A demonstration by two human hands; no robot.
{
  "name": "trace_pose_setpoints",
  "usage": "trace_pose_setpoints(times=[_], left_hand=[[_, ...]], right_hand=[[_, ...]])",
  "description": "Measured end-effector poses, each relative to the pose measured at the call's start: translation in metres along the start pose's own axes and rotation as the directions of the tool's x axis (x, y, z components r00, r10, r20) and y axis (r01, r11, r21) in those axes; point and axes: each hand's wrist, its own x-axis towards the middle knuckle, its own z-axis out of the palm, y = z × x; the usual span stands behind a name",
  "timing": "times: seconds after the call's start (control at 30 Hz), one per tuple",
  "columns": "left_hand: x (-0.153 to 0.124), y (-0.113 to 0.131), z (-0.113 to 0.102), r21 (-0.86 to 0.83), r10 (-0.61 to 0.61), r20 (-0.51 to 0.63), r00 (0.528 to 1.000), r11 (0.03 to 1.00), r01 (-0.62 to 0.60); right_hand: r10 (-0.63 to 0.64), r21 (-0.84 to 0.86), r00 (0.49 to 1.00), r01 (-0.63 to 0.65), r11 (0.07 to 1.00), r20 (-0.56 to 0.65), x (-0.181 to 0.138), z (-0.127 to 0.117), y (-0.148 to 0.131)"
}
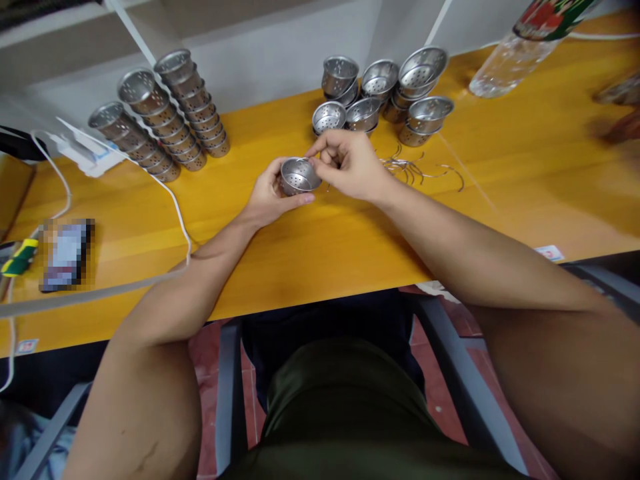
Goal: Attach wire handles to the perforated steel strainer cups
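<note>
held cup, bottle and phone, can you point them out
held cup (300, 176): head view, on its perforated inside
bottle (521, 55): head view, on its clear body
phone (66, 253): head view, on its blurred screen

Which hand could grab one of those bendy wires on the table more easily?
Probably the right hand: the thin curved wires lie beside its wrist. It's busy at the metal cup too, but the left hand is farther away and cradles the cup.

A glossy orange-yellow wooden table (320, 260) is spanning mid-frame, a pale grey wall (285, 60) is rising at top, and reddish floor tiles (207, 400) are showing at bottom.
</note>
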Motion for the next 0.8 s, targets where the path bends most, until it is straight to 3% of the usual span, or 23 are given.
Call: trace_pose_setpoints(times=[0.2, 0.6, 0.67, 0.8], left_hand=[[0.000, 0.005, 0.001, -0.081, -0.009, 0.023, 1.000, 0.997, 0.011], [-0.002, -0.001, 0.000, -0.022, 0.005, 0.012, 1.000, 1.000, -0.005], [-0.002, -0.004, 0.000, -0.055, 0.056, 0.014, 0.998, 0.997, -0.055], [0.000, -0.010, -0.001, -0.160, 0.112, 0.001, 0.994, 0.981, -0.111]], right_hand=[[0.046, -0.054, 0.999, -0.045, 0.998, 0.016, 0.000, -0.005, -0.002], [0.114, -0.196, 0.993, -0.115, 0.974, -0.019, -0.003, -0.013, -0.003], [0.075, -0.183, 0.996, -0.084, 0.980, -0.052, -0.002, -0.010, 0.003], [-0.149, -0.025, 0.987, 0.148, 0.989, -0.065, 0.003, -0.002, 0.021]])
